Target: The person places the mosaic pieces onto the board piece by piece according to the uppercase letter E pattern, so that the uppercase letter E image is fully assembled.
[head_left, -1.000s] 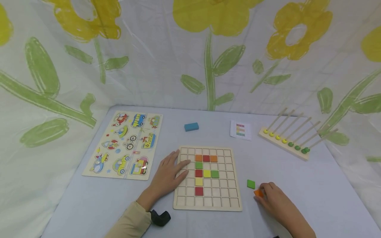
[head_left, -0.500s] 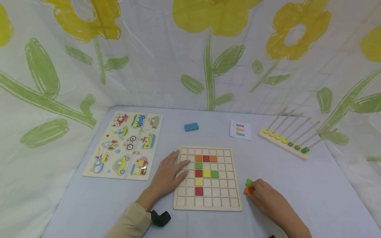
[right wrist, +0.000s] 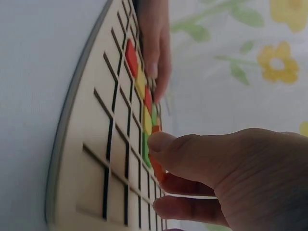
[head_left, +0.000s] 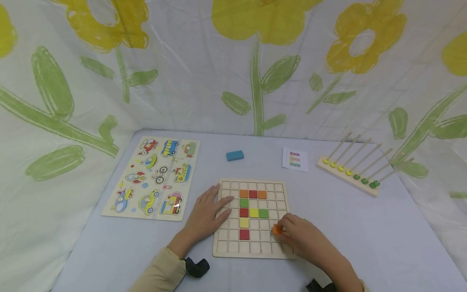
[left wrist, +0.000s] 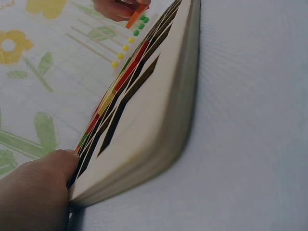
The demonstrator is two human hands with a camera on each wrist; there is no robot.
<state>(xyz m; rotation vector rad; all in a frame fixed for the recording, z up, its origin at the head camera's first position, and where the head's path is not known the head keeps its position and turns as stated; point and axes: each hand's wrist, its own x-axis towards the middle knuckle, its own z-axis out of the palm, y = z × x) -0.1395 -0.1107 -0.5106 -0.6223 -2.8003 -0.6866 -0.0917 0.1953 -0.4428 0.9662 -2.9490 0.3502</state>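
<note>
A wooden grid board (head_left: 234,247) lies in front of me, with red, orange, yellow and green square tiles in some of its cells. My left hand (head_left: 207,215) rests on the board's left edge, fingers spread. Between thumb and fingers, my right hand (head_left: 303,240) pinches an orange tile (head_left: 277,229) over the board's right part. In the right wrist view this orange tile (right wrist: 157,167) is tilted on edge, close over the grid. A sliver of a green tile (head_left: 305,220) shows behind the right hand, which hides most of it.
At the left lies a vehicle peg puzzle (head_left: 140,207). Behind the board are a blue block (head_left: 234,155) and a printed pattern card (head_left: 303,159). A wooden rack (head_left: 365,187) with upright sticks and yellow and green beads stands at the back right.
My right hand drew the orange tile left across the table beside the green tile, then carried it over the board, leaving the green one behind. The left hand stayed in place.
</note>
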